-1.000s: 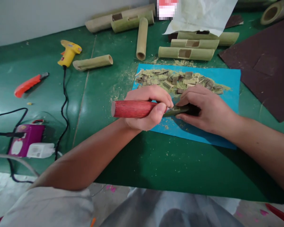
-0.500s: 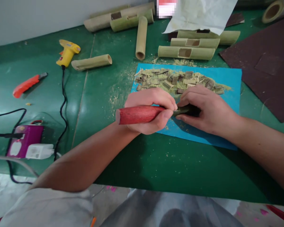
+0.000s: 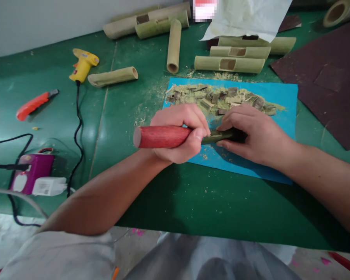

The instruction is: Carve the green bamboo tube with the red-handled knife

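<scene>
My left hand (image 3: 181,134) is closed around a tool with a thick red wooden handle (image 3: 163,137). Its butt points left; its working end is hidden by my fingers. From the right, my right hand (image 3: 251,130) pinches a slim dark green piece (image 3: 214,137), which looks like bamboo. The piece stretches left to my left fingertips, and its right end lies in shadow under my palm. Both hands are over a blue sheet (image 3: 282,93). Beyond them a heap of bamboo chips and shavings (image 3: 210,99) is spread on the sheet.
Several cut bamboo tubes (image 3: 247,65) lie at the back, some with rectangular openings. On the left are a yellow glue gun (image 3: 83,64), an orange utility knife (image 3: 35,105) and a purple power strip (image 3: 32,175) with cords. A dark brown board (image 3: 329,77) lies right.
My left hand and the red-handled tool have shifted left, and more of the dark green piece shows between the hands. My right hand has stayed in place.
</scene>
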Motion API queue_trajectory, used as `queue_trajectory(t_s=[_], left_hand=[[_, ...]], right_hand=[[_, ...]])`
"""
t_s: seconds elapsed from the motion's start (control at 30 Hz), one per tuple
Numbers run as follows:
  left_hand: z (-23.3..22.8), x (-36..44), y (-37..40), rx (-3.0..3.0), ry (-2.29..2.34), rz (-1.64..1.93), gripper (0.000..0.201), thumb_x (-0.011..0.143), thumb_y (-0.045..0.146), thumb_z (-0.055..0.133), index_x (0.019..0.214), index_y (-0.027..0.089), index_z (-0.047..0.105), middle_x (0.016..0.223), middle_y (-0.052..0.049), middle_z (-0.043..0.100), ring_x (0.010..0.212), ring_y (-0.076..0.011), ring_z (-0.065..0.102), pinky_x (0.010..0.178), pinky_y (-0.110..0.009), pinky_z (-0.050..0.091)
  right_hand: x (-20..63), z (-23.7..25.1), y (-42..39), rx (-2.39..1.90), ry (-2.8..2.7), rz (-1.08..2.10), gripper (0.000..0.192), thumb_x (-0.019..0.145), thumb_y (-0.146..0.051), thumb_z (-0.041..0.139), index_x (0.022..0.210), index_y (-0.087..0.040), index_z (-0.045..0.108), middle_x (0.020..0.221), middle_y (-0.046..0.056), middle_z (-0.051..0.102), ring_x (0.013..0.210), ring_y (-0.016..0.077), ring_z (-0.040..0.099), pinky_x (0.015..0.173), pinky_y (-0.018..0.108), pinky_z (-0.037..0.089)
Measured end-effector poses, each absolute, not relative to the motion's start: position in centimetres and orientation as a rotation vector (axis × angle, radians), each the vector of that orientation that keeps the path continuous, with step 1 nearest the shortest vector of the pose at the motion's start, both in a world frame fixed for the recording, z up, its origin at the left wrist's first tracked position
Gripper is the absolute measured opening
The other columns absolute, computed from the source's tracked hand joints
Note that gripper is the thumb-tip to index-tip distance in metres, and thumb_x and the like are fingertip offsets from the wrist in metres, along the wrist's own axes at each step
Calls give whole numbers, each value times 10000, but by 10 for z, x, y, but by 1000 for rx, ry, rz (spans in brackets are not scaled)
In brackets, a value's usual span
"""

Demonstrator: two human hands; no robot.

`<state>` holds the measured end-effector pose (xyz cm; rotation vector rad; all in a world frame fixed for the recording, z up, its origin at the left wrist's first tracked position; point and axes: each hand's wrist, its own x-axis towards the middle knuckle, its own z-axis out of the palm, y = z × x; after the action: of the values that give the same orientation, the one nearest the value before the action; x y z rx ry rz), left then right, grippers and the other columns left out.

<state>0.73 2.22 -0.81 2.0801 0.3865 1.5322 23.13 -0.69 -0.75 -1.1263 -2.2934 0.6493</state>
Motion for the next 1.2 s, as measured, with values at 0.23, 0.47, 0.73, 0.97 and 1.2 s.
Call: queue_trajectory(t_s=[0.23, 0.47, 0.73, 0.97, 1.2], left_hand=[[-17, 4, 26, 2013, 394, 1617, 254, 953, 317, 670, 720, 221, 641, 660, 32, 714, 524, -94, 667, 467, -216, 498], [-21, 7, 27, 1904, 442, 1697, 294, 1022, 330, 616, 751, 227, 669, 640, 19, 705, 556, -101, 669, 509, -231, 538], [6, 19, 23, 1517, 703, 1729, 351, 960, 470, 791, 751, 214, 674, 693, 34, 703, 468, -48, 520, 436, -222, 426], [37, 10, 11, 1635, 708, 1287, 186, 934, 331, 788, 1002, 226, 651, 994, -1, 727, 871, -150, 726, 813, -340, 642], [51, 16, 2, 1703, 809, 1099, 299, 996, 492, 718, 1132, 232, 656, 952, -1, 745, 919, -193, 769, 783, -327, 657]], right_hand=[[232, -11, -7, -1097, -2294, 616, 109, 896, -356, 710, 931, -258, 678, 974, 80, 710, 981, 313, 659, 866, 476, 529], [233, -14, -6, -1055, -2296, 549, 117, 898, -357, 723, 939, -258, 676, 956, 73, 711, 956, 309, 673, 843, 477, 544], [232, -5, -15, -986, -2183, 261, 306, 943, -414, 742, 1207, -269, 692, 1185, 134, 728, 1119, 359, 710, 911, 536, 606], [227, 35, -27, -877, -2122, 39, 532, 941, -375, 790, 1428, -312, 586, 1259, 106, 725, 1162, 337, 728, 966, 523, 629], [205, 52, -23, -944, -2036, 0, 400, 960, -275, 709, 1351, -335, 647, 1211, 66, 751, 1099, 302, 740, 928, 495, 638]])
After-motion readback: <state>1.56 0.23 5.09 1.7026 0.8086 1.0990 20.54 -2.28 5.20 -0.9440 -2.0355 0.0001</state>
